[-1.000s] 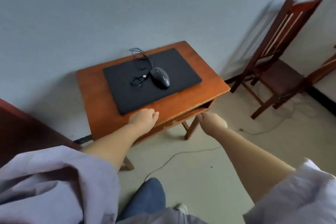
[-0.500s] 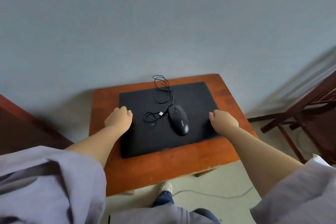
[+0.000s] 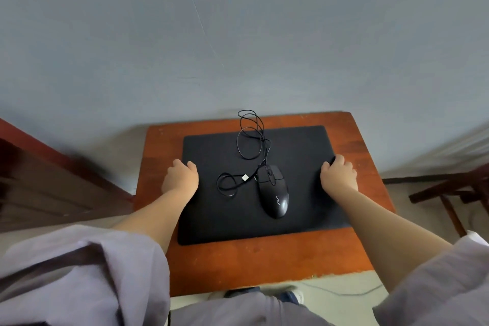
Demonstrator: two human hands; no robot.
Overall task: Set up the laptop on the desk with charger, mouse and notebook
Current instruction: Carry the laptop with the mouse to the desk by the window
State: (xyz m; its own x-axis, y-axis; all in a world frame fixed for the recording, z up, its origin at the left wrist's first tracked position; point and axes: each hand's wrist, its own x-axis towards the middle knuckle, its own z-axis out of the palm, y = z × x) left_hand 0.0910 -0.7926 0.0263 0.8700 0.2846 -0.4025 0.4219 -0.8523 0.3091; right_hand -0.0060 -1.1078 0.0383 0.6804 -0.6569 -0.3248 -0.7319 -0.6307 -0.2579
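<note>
A closed black laptop (image 3: 296, 156) lies flat on the small orange-brown wooden desk (image 3: 264, 264). On its lid rests a black wired mouse (image 3: 274, 193), its thin cable (image 3: 251, 137) looped toward the wall and its white USB plug (image 3: 245, 177) lying free. My left hand (image 3: 181, 177) curls over the laptop's left edge. My right hand (image 3: 338, 176) curls over the right edge at about the same height. No charger or notebook is in view.
A grey wall stands right behind the desk. Dark wooden furniture (image 3: 39, 180) is close on the left, and a wooden chair (image 3: 449, 190) on the right. A thin cable (image 3: 344, 292) runs across the floor near my feet.
I have come up close and square to the desk. Both hands moved from its front edge onto the laptop's left and right sides. Mouse and cable have not shifted.
</note>
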